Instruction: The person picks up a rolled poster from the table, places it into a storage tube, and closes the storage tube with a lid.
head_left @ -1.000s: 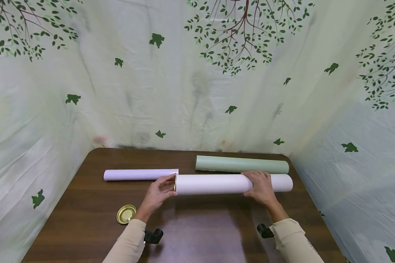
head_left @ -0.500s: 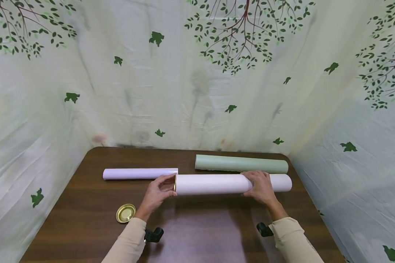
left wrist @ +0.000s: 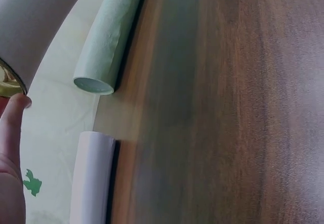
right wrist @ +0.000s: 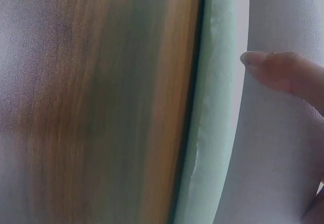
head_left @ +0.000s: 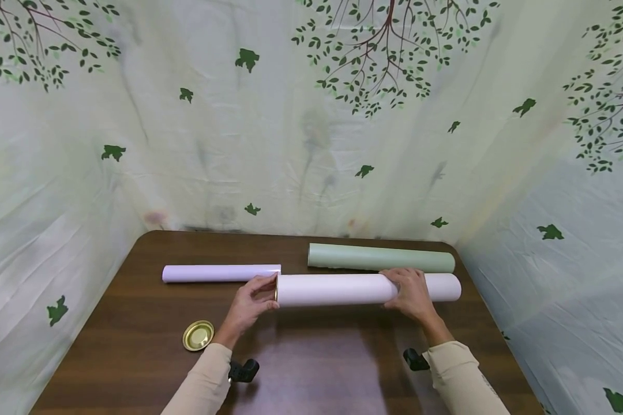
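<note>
Held level in the air is a long white tube (head_left: pixel 332 290), with a gold metal lid (left wrist: pixel 7 85) at its left end. My left hand (head_left: pixel 250 302) pinches around that lid, the thumb tip right at the rim in the left wrist view. Farther along, my right hand (head_left: pixel 411 295) grips the tube from above, near its right end; in the right wrist view its thumb (right wrist: pixel 283 72) lies along the tube wall. A second gold lid (head_left: pixel 198 336) lies on the table beside the left forearm.
Behind the white tube, a pale green roll (head_left: pixel 379 257) lies at the back right of the brown wooden table (head_left: pixel 311 357). A thinner lilac roll (head_left: pixel 220 274) lies at the back left. A leaf-printed curtain (head_left: pixel 291 144) hangs around the table.
</note>
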{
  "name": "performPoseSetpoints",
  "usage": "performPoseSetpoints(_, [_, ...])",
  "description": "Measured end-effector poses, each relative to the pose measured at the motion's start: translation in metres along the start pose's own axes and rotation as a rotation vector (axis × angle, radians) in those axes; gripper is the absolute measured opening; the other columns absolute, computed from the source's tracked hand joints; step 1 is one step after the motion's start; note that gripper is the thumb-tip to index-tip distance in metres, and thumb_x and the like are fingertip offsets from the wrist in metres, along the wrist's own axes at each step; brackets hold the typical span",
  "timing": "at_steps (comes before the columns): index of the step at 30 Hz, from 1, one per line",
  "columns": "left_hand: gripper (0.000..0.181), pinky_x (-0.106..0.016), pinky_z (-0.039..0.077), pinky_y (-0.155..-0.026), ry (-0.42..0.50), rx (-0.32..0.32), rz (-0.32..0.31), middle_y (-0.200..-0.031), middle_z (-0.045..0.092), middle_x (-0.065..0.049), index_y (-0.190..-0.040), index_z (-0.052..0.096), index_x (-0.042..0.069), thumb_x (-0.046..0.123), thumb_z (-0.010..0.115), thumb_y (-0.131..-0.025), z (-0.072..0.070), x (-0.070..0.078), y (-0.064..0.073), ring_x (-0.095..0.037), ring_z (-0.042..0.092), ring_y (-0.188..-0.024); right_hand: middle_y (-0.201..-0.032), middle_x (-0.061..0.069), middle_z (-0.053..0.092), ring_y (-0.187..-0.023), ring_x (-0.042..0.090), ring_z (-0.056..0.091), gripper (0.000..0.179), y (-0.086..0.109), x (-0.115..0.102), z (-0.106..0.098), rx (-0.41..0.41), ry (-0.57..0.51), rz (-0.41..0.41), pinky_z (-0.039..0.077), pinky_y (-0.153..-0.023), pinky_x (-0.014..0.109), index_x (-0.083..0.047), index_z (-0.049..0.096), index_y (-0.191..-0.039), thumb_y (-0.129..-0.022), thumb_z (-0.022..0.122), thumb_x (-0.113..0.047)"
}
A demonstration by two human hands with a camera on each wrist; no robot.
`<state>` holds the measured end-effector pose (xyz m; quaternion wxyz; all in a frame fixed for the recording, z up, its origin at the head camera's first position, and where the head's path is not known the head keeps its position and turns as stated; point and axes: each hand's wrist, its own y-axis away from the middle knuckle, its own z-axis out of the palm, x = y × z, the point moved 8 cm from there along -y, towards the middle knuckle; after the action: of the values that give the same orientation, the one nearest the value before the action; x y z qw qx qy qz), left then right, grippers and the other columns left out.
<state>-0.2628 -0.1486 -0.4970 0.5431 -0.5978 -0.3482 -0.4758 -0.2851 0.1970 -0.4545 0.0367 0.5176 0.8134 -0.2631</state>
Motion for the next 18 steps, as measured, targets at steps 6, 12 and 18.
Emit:
performPoseSetpoints(6, [0.067,-0.024,0.048,-0.089,0.017,-0.007,0.028,-0.116,0.050,-0.021,-0.130,0.043,-0.021,-0.016,0.073,-0.070,0.0028,-0.0009,-0.0015,-0.002,0.058,-0.105,-0.107,0.012,0.070,-0.101,0.035,0.057,0.074,-0.0001,0.0003,0.0001,-0.004,0.001,0.017,0.034,-0.088,0.052,-0.006,0.072,-0.112,-0.043,0.097,-0.013])
performPoseSetpoints(12, [0.067,-0.023,0.046,-0.092,0.067,-0.055,0.082,-0.115,0.048,-0.016,-0.132,0.036,-0.023,-0.021,0.068,-0.073,0.0055,-0.0008,-0.0008,-0.003,0.056,-0.109,-0.106,0.012,0.070,-0.100,0.034,0.056,0.074,-0.0010,0.0013,0.0005,0.002,0.014,0.024,0.035,-0.088,0.051,-0.006,0.072,-0.112,-0.043,0.097,-0.013])
performPoseSetpoints(18, [0.066,-0.024,0.046,-0.092,0.112,-0.069,0.101,-0.114,0.049,-0.004,-0.131,0.035,-0.025,-0.022,0.067,-0.074,0.0049,0.0010,-0.0004,-0.005,0.057,-0.110,-0.106,0.013,0.070,-0.099,0.034,0.056,0.073,-0.0017,0.0006,0.0007,0.000,-0.004,0.024,0.036,-0.087,0.050,-0.006,0.072,-0.111,-0.043,0.097,-0.012])
